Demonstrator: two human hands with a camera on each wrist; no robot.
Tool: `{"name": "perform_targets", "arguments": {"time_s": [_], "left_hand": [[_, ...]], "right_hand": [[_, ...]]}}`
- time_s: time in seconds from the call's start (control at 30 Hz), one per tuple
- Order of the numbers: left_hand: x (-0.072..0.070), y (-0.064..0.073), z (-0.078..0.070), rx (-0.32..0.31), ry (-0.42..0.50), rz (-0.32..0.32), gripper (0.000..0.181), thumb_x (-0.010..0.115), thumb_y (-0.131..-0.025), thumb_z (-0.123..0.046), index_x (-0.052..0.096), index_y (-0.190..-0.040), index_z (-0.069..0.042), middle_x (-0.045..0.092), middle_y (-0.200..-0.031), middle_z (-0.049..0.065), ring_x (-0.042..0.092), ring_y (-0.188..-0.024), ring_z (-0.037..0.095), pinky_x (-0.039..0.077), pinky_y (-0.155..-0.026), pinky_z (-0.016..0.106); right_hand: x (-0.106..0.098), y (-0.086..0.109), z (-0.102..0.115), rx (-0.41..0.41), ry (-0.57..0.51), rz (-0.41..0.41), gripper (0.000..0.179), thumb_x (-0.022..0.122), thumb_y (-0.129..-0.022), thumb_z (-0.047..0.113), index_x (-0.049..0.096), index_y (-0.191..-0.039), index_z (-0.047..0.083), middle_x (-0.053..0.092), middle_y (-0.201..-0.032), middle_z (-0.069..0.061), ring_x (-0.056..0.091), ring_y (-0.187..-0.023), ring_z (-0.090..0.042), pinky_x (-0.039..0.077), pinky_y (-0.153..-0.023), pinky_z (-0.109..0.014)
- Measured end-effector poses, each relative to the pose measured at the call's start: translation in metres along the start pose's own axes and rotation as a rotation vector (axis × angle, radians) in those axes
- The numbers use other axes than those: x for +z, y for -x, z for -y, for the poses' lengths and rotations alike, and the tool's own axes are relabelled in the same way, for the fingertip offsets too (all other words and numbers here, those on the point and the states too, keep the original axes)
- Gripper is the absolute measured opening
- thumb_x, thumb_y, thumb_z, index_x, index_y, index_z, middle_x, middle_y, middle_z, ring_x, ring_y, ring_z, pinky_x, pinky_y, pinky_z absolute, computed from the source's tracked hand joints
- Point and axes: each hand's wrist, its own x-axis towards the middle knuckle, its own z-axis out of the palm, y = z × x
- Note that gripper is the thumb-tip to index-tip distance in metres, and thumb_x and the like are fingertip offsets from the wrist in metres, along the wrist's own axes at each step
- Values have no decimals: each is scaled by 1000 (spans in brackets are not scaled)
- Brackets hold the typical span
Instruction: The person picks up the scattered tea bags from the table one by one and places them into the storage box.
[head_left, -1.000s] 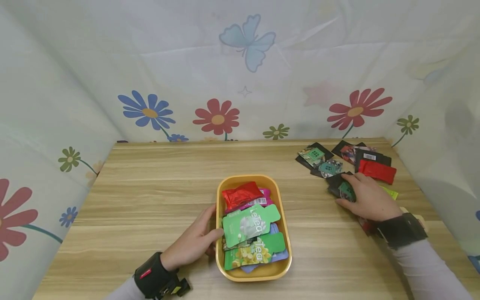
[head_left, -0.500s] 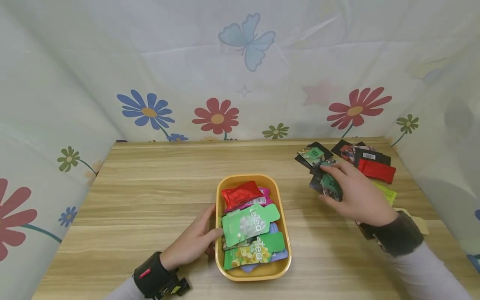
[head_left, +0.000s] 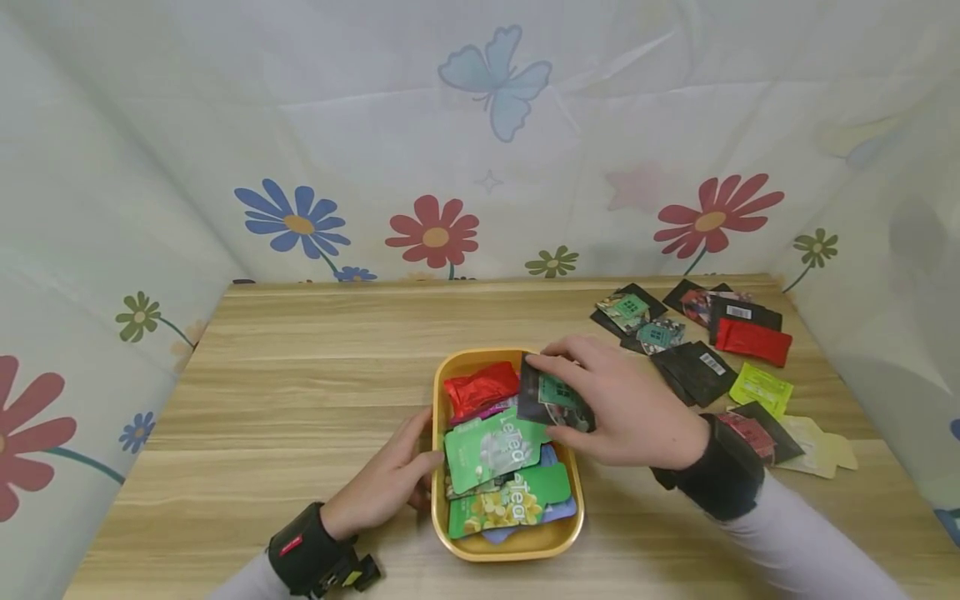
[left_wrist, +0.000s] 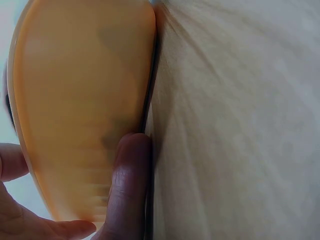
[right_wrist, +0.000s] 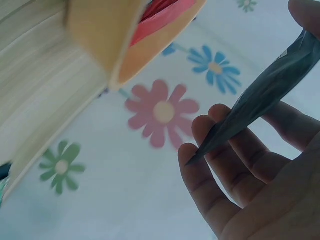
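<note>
My right hand (head_left: 626, 408) pinches a dark tea sachet (head_left: 553, 398) with a green label, held over the right side of the yellow plastic tray (head_left: 573, 500). In the right wrist view the sachet (right_wrist: 260, 95) is seen edge-on between thumb and fingers. My left hand (head_left: 386, 483) grips the tray's left side; the left wrist view has the thumb at the rim and a finger (left_wrist: 130, 180) low against the outer wall. Inside the tray lie a red sachet (head_left: 480, 390), a light green sachet (head_left: 487, 454) marked LeTea and a green one with yellow flowers (head_left: 502, 508).
On the right of the wooden table (head_left: 322, 358) lie several dark sachets (head_left: 693, 372), a red sachet (head_left: 753, 342), a lime sachet (head_left: 761, 387) and a pale yellow sachet (head_left: 817, 446). A flowered curtain (head_left: 360, 125) stands behind and at the sides.
My right hand has picked up a dark sachet from the pile on the right and carried it left to above the tray. The left hand and the tray have stayed put.
</note>
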Motion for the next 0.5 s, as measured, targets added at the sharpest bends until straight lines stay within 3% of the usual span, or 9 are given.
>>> {"name": "perform_targets", "arguments": {"time_s": [0.33, 0.43, 0.5], "left_hand": [[0, -1, 1, 6, -22, -9, 62, 48, -101, -28, 24, -159, -26, 34, -144, 17, 62, -74, 28, 58, -54, 44], [0, 0, 1, 8, -26, -10, 62, 48, -101, -29, 24, -159, -25, 34, -144, 17, 62, -74, 28, 58, -55, 43], [0, 0, 0, 8, -30, -12, 63, 48, -101, -29, 24, -159, -25, 34, -144, 16, 63, -74, 27, 58, -55, 43]], "right_hand": [[18, -27, 29, -113, -48, 112, 80, 64, -82, 63, 50, -148, 20, 50, -133, 4, 45, -113, -7, 45, -99, -29], [25, -25, 33, -102, -41, 215, 100, 60, -76, 76, 37, -157, 22, 38, -153, 0, 39, -135, -17, 38, -110, -39], [30, -21, 33, -74, -55, 285, 113, 59, -71, 82, 23, -162, 26, 21, -164, 0, 24, -148, -24, 30, -116, -46]]}}
